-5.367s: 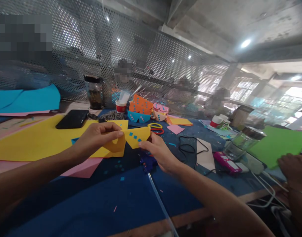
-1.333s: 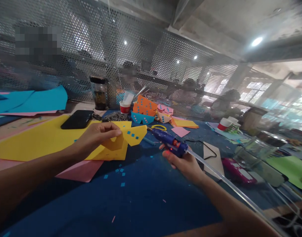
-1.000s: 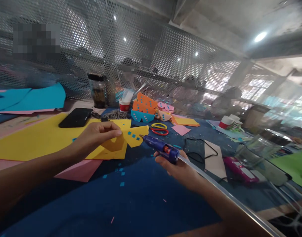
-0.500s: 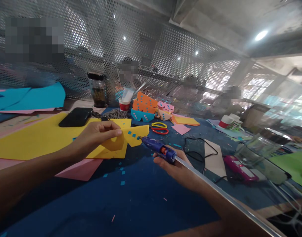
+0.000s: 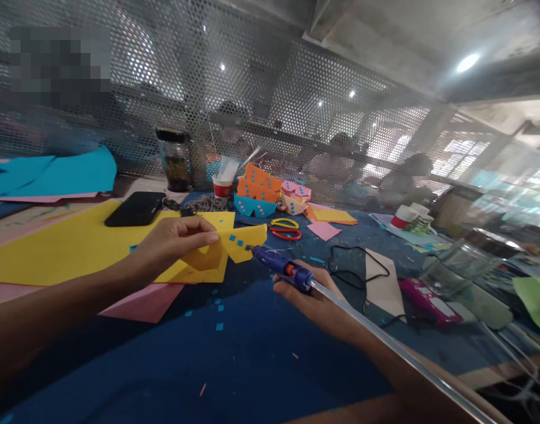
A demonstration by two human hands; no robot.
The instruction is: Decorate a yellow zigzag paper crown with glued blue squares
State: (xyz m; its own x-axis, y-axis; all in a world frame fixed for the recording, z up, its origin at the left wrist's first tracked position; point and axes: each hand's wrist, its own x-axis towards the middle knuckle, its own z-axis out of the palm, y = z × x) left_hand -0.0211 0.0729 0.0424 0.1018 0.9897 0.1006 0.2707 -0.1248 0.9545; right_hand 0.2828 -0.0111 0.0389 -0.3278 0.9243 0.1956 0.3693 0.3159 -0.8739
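Lying nearest on the desk [image 5: 243, 371] are a pink sliver [image 5: 203, 389] and, farther back, loose blue squares [image 5: 219, 326]. The right hand [image 5: 314, 300] is wrapped around a glue gun [image 5: 281, 263], a clear stick [image 5: 384, 340] trailing from its rear to the near right. Its tip points left at the yellow piece [image 5: 238, 252], by a row of blue chips [image 5: 239, 242]; contact I cannot tell. The left hand [image 5: 176, 240] pinches that piece's left end, raised near the yellow sheet's [image 5: 66, 250] right edge. Beyond lie scissors [image 5: 285, 238] to the right and a phone [image 5: 135, 209] to the left; farther still, orange cutouts [image 5: 256, 191] and a cup [image 5: 222, 188] before a mesh screen [image 5: 282, 88].
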